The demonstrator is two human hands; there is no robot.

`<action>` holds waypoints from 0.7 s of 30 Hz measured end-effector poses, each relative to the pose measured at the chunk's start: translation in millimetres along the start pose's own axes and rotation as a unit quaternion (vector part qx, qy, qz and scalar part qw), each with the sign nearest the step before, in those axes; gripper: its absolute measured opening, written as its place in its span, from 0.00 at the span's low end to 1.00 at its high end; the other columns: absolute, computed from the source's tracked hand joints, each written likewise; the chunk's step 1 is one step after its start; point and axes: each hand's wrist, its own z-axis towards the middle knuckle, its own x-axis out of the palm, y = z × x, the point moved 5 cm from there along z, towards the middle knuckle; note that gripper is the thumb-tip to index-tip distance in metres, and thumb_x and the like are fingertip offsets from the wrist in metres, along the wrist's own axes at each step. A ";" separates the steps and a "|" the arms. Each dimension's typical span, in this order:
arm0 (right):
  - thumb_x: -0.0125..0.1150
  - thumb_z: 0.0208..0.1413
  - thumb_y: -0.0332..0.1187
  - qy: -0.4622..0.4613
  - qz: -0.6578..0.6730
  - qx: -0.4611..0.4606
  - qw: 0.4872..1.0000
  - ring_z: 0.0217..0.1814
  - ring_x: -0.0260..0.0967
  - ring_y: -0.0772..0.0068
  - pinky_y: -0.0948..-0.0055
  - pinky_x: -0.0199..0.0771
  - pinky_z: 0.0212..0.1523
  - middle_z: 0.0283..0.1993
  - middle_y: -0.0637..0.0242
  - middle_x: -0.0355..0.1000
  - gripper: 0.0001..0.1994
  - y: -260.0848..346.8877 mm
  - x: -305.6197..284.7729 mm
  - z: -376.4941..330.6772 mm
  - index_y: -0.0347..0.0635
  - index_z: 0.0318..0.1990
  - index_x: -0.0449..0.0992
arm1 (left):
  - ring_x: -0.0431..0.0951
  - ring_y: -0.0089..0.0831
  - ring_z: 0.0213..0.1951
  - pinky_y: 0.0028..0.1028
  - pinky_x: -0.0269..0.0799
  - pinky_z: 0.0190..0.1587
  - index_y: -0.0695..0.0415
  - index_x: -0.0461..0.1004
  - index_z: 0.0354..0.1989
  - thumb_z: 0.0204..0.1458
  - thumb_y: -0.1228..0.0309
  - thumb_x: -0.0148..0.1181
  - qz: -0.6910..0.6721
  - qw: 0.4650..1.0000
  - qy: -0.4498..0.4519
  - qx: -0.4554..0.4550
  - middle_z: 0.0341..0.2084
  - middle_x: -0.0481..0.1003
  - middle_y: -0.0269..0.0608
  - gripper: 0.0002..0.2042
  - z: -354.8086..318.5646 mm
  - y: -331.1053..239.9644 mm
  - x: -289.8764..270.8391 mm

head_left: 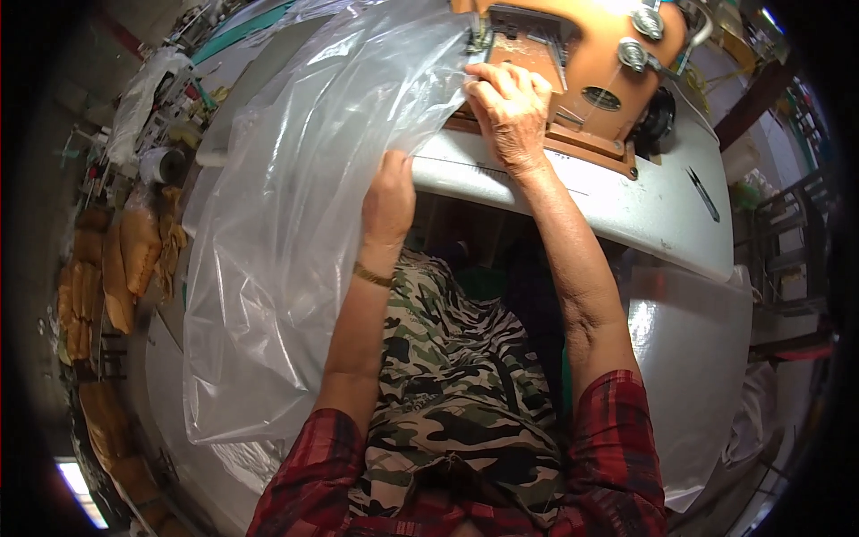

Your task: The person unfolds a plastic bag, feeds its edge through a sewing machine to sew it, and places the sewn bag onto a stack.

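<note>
A large clear plastic sheet (277,233) drapes over the left of the sewing table and hangs down past its front edge. My left hand (389,199) is closed on the sheet's right edge, just in front of the table. Farther up, my right hand (510,112) pinches the same edge close to the needle area of an orange sewing machine (582,67). The sheet's far part runs beside the machine's presser foot (480,40). Whether the foot is down on the plastic I cannot tell.
Black tweezers (703,194) lie on the white table (658,210) right of the machine. A black handwheel (656,119) sits at the machine's right end. Another clear plastic sheet (684,358) hangs at the right. A white thread cone (162,166) stands at the left.
</note>
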 end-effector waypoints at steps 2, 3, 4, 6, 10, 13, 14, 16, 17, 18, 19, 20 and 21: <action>0.63 0.49 0.35 -0.009 0.012 0.003 1.000 0.48 0.67 0.71 0.67 0.54 0.52 0.46 0.81 0.73 0.05 0.8 1.6 -0.6 0.53 0.33 0.75 | 0.72 0.37 0.29 0.31 0.66 0.33 0.62 0.68 0.30 0.53 0.74 0.56 -0.049 0.998 0.030 -0.022 0.24 0.69 0.40 0.05 -2.6 9.9 -5.9; 0.63 0.49 0.36 -0.006 0.011 0.004 1.000 0.48 0.67 0.71 0.67 0.54 0.52 0.46 0.81 0.74 0.04 0.4 0.8 -0.4 0.53 0.33 0.76 | 0.70 0.30 0.28 0.28 0.64 0.32 0.61 0.68 0.30 0.54 0.74 0.56 -0.100 0.990 0.082 -0.062 0.24 0.67 0.36 0.05 -3.9 17.5 -3.3; 0.63 0.49 0.36 -0.004 0.009 0.005 1.000 0.48 0.67 0.71 0.67 0.54 0.52 0.46 0.81 0.74 0.04 -0.3 0.3 0.1 0.53 0.33 0.76 | 0.67 0.24 0.26 0.24 0.63 0.32 0.61 0.67 0.29 0.55 0.73 0.56 -0.150 0.974 0.134 -0.101 0.23 0.66 0.32 0.06 -6.3 22.1 0.9; 0.62 0.49 0.36 -0.013 0.004 0.002 1.000 0.48 0.67 0.72 0.66 0.55 0.51 0.45 0.82 0.74 0.04 -1.0 0.8 -0.4 0.53 0.33 0.76 | 0.62 0.16 0.27 0.19 0.60 0.31 0.59 0.67 0.29 0.57 0.72 0.54 -0.194 0.966 0.142 -0.100 0.23 0.63 0.27 0.07 -7.2 19.5 -4.8; 0.62 0.48 0.37 -0.029 0.011 0.002 1.000 0.47 0.67 0.74 0.67 0.56 0.51 0.44 0.82 0.74 0.05 -3.9 -1.3 -1.9 0.53 0.33 0.76 | 0.62 0.14 0.22 0.17 0.59 0.25 0.57 0.68 0.28 0.57 0.71 0.56 -0.462 0.825 0.273 -0.177 0.21 0.66 0.25 0.07 -22.1 5.7 -19.2; 0.62 0.48 0.36 -0.037 0.028 -0.004 0.999 0.47 0.68 0.74 0.67 0.56 0.51 0.44 0.81 0.74 0.05 -1.1 -2.6 -2.9 0.53 0.33 0.76 | 0.62 0.13 0.22 0.15 0.58 0.25 0.56 0.67 0.29 0.55 0.72 0.58 -0.687 0.578 0.270 -0.349 0.21 0.66 0.26 0.06 -40.5 -11.0 -18.6; 0.62 0.48 0.36 -0.041 0.037 -0.002 0.999 0.47 0.68 0.74 0.67 0.56 0.50 0.44 0.81 0.74 0.05 -1.0 -3.2 -1.8 0.53 0.34 0.76 | 0.62 0.13 0.22 0.15 0.58 0.25 0.56 0.67 0.29 0.55 0.72 0.58 -0.688 0.578 0.270 -0.347 0.21 0.66 0.26 0.06 -36.2 -9.9 -20.8; 0.62 0.47 0.35 -0.033 0.045 0.001 0.998 0.47 0.68 0.74 0.67 0.56 0.50 0.44 0.81 0.74 0.05 0.5 -2.5 -1.7 0.53 0.34 0.76 | 0.63 0.15 0.22 0.16 0.59 0.25 0.58 0.67 0.32 0.55 0.70 0.59 -0.539 0.683 0.421 -0.255 0.22 0.66 0.26 0.08 -32.0 -10.8 -22.3; 0.62 0.47 0.35 -0.030 0.040 0.001 0.999 0.47 0.68 0.74 0.67 0.56 0.50 0.43 0.81 0.74 0.06 1.3 -2.3 -1.1 0.53 0.34 0.76 | 0.65 0.17 0.22 0.18 0.61 0.25 0.60 0.66 0.33 0.53 0.68 0.62 -0.416 0.805 0.396 -0.150 0.21 0.66 0.29 0.11 -20.2 -8.4 -23.5; 0.63 0.46 0.34 -0.026 0.038 0.000 0.999 0.46 0.68 0.74 0.67 0.57 0.50 0.43 0.81 0.74 0.06 1.6 -2.6 -0.1 0.53 0.34 0.76 | 0.65 0.17 0.22 0.18 0.61 0.25 0.60 0.66 0.33 0.53 0.68 0.62 -0.417 0.805 0.394 -0.150 0.21 0.66 0.29 0.11 -11.1 -20.1 -23.2; 0.64 0.45 0.31 -0.016 0.052 0.011 0.998 0.46 0.69 0.69 0.66 0.57 0.50 0.44 0.77 0.75 0.06 -1.4 -5.7 -1.4 0.51 0.33 0.76 | 0.67 0.21 0.24 0.21 0.64 0.27 0.60 0.67 0.35 0.51 0.67 0.64 -0.319 0.891 0.299 -0.127 0.23 0.67 0.32 0.12 4.0 -31.9 -27.3; 0.64 0.45 0.31 -0.014 0.051 0.009 0.999 0.46 0.69 0.69 0.66 0.57 0.50 0.44 0.77 0.75 0.06 -6.8 -8.6 -5.0 0.51 0.33 0.76 | 0.70 0.25 0.25 0.24 0.67 0.29 0.60 0.67 0.37 0.49 0.67 0.65 -0.212 0.952 0.196 -0.100 0.24 0.68 0.35 0.15 16.0 -46.5 -29.2; 0.64 0.45 0.31 -0.019 0.059 0.003 0.998 0.46 0.69 0.68 0.66 0.58 0.50 0.44 0.77 0.75 0.06 -1.4 -9.1 0.9 0.50 0.33 0.76 | 0.70 0.25 0.25 0.24 0.67 0.29 0.60 0.67 0.37 0.49 0.67 0.65 -0.212 0.955 0.181 -0.102 0.24 0.68 0.35 0.15 20.0 -54.0 -29.4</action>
